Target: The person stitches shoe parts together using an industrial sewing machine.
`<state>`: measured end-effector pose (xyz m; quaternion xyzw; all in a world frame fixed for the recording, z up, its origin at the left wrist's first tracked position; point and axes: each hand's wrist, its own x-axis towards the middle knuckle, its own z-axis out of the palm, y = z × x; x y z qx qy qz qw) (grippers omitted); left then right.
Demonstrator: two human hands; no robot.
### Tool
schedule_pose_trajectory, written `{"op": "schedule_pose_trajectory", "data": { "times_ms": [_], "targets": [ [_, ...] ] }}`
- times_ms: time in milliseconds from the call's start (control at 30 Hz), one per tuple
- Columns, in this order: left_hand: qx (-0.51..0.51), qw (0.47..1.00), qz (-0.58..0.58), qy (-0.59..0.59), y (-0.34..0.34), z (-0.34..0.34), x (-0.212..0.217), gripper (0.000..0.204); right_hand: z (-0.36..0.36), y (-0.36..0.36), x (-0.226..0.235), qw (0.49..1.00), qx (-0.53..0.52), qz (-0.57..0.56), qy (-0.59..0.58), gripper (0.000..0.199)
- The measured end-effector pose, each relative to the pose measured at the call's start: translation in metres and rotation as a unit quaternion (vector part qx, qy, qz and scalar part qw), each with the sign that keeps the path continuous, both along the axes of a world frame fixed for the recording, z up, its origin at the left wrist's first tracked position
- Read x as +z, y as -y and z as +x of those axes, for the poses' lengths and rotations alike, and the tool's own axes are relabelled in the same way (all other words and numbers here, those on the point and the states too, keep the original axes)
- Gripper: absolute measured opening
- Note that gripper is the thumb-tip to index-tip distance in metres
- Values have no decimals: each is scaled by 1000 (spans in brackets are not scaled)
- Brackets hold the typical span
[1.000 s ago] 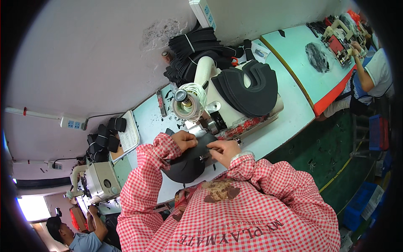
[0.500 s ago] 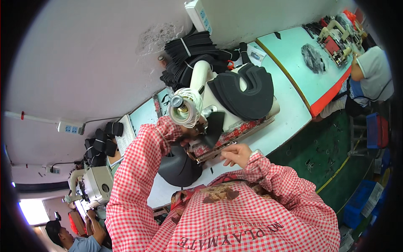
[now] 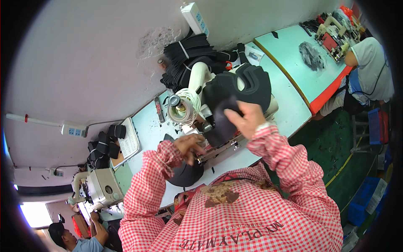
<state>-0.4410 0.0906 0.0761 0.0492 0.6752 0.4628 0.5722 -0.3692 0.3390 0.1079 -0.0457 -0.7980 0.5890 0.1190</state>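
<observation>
A black curved flat piece [image 3: 226, 119], blurred by motion, is pinched at its upper right side by my right hand [image 3: 248, 119]. It lies across the front of a cream sewing machine [image 3: 200, 75], to the right of the thread cone [image 3: 181, 110]. My left hand [image 3: 190, 147] is just below the thread cone, its fingers bent and apart with nothing visible in them. Under that hand, more black curved pieces [image 3: 187, 175] rest on the white table at the machine's left end. A fanned stack of black curved pieces [image 3: 258, 86] sits on top of the machine.
Bundled black strips [image 3: 184, 56] are heaped against the wall behind the machine. At left are a paper sheet [image 3: 129, 137], tied black bundles [image 3: 103, 145] and another sewing machine [image 3: 100, 187] with a person beside it. Another person [image 3: 371, 67] works at the far right table.
My right hand has moved up and taken hold of a black curved piece at the machine. My left hand has come out from under the thread cone, toward me.
</observation>
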Motion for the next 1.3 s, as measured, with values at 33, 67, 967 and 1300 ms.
{"op": "schedule_pose_trajectory", "data": {
  "times_ms": [33, 67, 967, 1300],
  "targets": [
    [37, 994, 69, 73, -2, 16, 10, 41, 12, 0, 7, 993, -17, -112, 46, 22],
    [37, 986, 94, 130, -8, 24, 13, 40, 19, -1, -1, 993, -36, -111, 20, 22],
    [-59, 842, -404, -352, 49, 18, -66, 59, 37, -102, -25, 891, -39, 451, -33, 52],
    [30, 850, -307, -426, 61, 44, -92, 54, 40, -60, -41, 902, 23, 431, -36, 44]
  ]
}}
